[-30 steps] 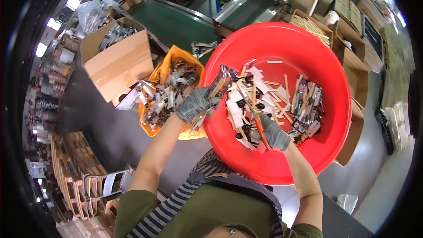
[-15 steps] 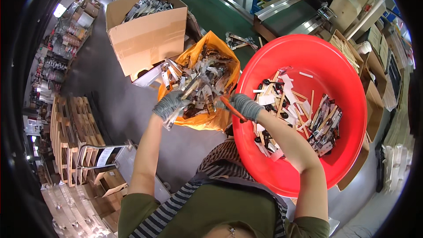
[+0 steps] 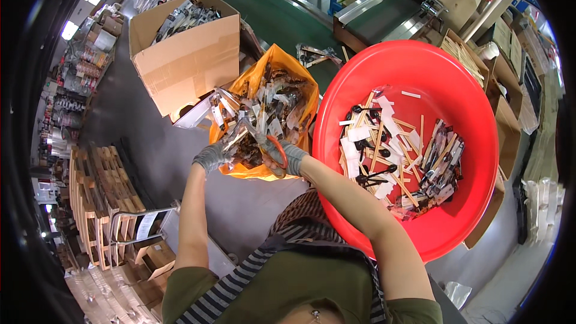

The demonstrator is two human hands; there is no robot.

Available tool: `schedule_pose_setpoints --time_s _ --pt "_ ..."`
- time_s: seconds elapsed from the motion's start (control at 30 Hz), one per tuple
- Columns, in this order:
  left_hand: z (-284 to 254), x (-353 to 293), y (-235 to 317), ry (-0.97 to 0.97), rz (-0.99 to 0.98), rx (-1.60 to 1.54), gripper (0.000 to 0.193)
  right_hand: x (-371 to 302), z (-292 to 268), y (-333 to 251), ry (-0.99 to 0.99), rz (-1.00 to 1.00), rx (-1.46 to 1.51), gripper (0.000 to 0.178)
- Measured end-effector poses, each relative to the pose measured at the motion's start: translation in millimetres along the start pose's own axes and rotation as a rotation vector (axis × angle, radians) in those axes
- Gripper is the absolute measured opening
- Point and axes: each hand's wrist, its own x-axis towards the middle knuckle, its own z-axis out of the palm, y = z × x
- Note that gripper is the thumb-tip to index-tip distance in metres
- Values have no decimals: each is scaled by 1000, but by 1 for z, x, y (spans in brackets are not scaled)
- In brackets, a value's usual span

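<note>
In a grey glove, my left hand [image 3: 211,157] is closed on a clear plastic packet [image 3: 237,136] with pale sticks inside. My gloved right hand [image 3: 291,159] grips scissors [image 3: 277,149] with orange-red handles; their blades point at the packet and are partly hidden. Both hands are over the near side of an orange plastic bag [image 3: 314,103] full of similar clear packets. To the right stands a large red tub [image 3: 477,144]. Wooden sticks, black spoons and white paper slips lie loose in it, beside a pile of packets [image 3: 441,165].
A cardboard box [image 3: 192,63] full of packets stands beyond the bag on the left. Behind are a green conveyor belt [image 3: 270,15] and more packets [image 3: 316,55]. Wooden pallets [image 3: 111,192] and a metal-handled trolley [image 3: 174,228] are at left. Boxes of sticks [image 3: 465,60] line the right.
Both hands have moved slightly left, and my right hand has come closer to the left with the scissors turned toward the packet. The view has shifted slightly.
</note>
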Motion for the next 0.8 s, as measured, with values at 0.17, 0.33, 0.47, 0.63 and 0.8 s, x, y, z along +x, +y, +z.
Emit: schedule_pose_setpoints --time_s 0.17,0.33,0.47,0.63,0.8 --pt "-9 -57 11 -57 -211 -72 24 56 -52 4 -13 112 598 27" --pt "-5 -83 33 12 -160 -638 22 9 -33 -12 -87 36 188 20" --pt "10 -63 51 -127 27 -884 24 22 -14 -21 356 -217 -366 20" --pt "21 -59 122 -275 285 -596 38 -4 -44 -21 -170 -541 886 21" --pt "15 -46 144 271 321 -677 30 -101 -76 -23 495 -971 157 26"
